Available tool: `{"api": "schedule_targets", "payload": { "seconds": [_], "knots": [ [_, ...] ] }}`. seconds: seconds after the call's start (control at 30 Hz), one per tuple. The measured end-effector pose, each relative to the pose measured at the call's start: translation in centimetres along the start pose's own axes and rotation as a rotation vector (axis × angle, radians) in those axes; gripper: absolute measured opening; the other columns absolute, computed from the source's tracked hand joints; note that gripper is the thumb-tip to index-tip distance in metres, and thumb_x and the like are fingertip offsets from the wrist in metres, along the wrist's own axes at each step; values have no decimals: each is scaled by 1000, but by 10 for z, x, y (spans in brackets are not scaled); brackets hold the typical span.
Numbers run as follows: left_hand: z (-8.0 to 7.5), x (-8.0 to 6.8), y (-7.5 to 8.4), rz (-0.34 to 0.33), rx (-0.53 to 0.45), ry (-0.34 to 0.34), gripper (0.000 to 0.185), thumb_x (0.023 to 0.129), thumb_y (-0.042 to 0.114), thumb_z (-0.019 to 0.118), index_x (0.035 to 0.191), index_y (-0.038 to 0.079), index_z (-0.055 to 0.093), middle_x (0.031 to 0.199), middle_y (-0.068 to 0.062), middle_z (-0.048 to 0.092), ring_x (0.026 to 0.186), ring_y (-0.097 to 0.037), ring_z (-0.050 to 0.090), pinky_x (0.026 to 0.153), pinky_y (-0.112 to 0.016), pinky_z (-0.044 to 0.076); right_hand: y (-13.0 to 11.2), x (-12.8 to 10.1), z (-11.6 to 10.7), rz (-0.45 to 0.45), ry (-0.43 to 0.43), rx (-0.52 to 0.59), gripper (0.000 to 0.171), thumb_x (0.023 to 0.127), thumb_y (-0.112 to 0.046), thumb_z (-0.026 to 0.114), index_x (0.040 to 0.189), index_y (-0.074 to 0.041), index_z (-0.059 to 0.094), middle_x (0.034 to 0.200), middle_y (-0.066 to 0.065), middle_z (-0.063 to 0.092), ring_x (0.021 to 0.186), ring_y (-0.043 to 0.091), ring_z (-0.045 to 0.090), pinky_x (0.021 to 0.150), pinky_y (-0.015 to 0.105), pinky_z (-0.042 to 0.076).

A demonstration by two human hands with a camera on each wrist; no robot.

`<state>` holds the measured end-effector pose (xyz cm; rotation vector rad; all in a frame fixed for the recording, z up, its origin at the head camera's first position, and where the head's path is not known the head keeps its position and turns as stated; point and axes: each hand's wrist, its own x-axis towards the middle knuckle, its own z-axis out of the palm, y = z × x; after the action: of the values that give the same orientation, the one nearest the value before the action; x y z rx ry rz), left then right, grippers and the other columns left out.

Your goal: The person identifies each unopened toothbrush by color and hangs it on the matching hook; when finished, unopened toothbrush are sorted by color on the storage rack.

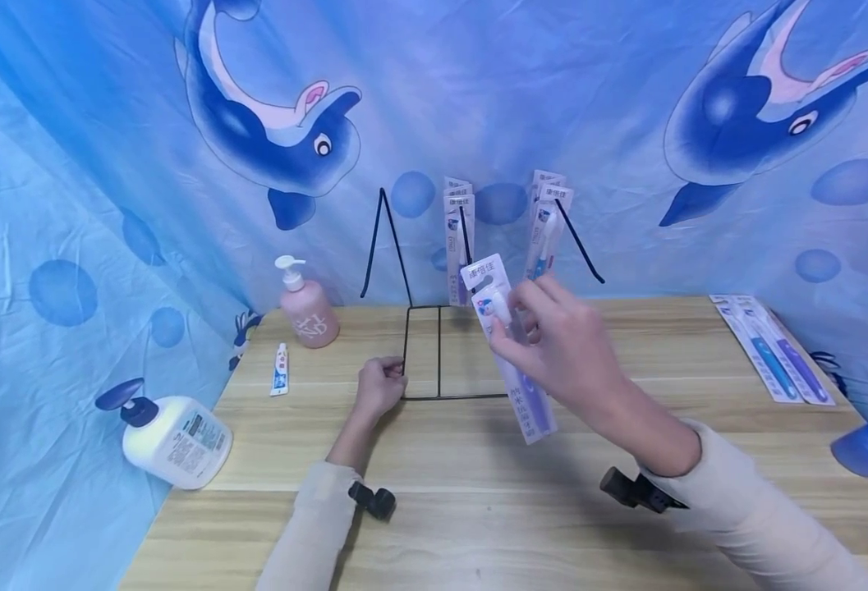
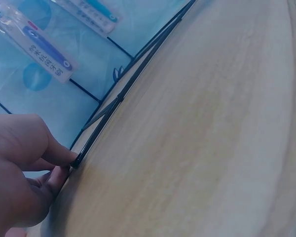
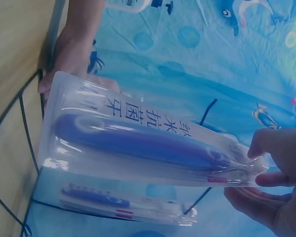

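We note the right hand [image 1: 562, 345] raised above the middle of the table [image 1: 478, 509], fingers and thumb pinching the top end of a toothbrush pack [image 1: 507, 353]. The pack hangs tilted, its lower end pointing toward the near edge, clear of the wood. In the right wrist view the same pack [image 3: 138, 143] shows a purple-blue brush behind clear plastic, with the fingertips [image 3: 266, 148] closed on its head end.

The left hand [image 1: 378, 386] sits on the table left of centre, curled around the near left corner of the wire rack [image 1: 441, 353]; the left wrist view shows the thumb and fingers [image 2: 54, 163] gripping the black wire [image 2: 113, 106] right where it meets the wood.

The rack stands toward the far edge, and two bunches of packs hang on its hooks: one [image 1: 459, 230] left, one [image 1: 548, 222] right (both against the dolphin cloth [image 1: 626, 98]).

Far left corner: a pink pump bottle [image 1: 308, 308], a small tube [image 1: 280, 369] lying just in front of it. A white pump bottle [image 1: 175, 439] lies at the left edge. Two more packs [image 1: 773, 349] lie flat at the right edge.
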<state>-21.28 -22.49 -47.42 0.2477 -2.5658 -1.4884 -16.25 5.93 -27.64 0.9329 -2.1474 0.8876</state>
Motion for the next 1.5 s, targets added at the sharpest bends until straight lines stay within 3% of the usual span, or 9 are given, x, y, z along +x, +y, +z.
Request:
{"api": "schedule_targets", "payload": {
  "seconds": [0.43, 0.6, 0.93, 1.23, 1.5],
  "knots": [
    [0, 0, 1, 1, 16, 4, 35, 81, -11, 65, 116, -11, 67, 93, -17, 66, 86, -27, 64, 77, -31, 58, 13, 0, 34, 0, -24, -26, 16, 81, -10, 73, 84, -5, 58, 76, 5, 52, 64, 14, 50, 46, 21, 41],
    [1, 0, 3, -2, 19, 6, 36, 80, -11, 65, 116, -10, 67, 94, -16, 65, 87, -27, 64, 79, -32, 58, 30, 14, 52, 48, -19, -32, 19, 83, -13, 72, 83, -6, 54, 78, 5, 48, 65, 16, 44, 49, 25, 40],
    [1, -1, 4, -2, 32, 10, 35, 80, -10, 66, 115, -10, 67, 94, -16, 66, 87, -27, 64, 79, -32, 58, 65, 56, 91, 181, -9, -46, 18, 90, -15, 67, 94, -4, 53, 86, 9, 50, 73, 22, 49, 57, 31, 47],
    [0, 2, 3, 5, 20, -3, 37, 81, -10, 65, 117, -10, 66, 96, -16, 66, 88, -26, 64, 80, -32, 58, 79, 81, 105, 183, 47, -96, 18, 91, -16, 64, 93, -1, 53, 83, 12, 51, 67, 27, 51, 53, 38, 49],
    [-1, 0, 1, -17, 18, -5, 37, 81, -10, 65, 118, -10, 66, 96, -16, 65, 88, -26, 63, 79, -31, 57, 84, 85, 111, 195, 34, -76, 18, 91, -17, 64, 93, -3, 53, 85, 13, 52, 71, 27, 52, 57, 40, 50]
  ]
}}
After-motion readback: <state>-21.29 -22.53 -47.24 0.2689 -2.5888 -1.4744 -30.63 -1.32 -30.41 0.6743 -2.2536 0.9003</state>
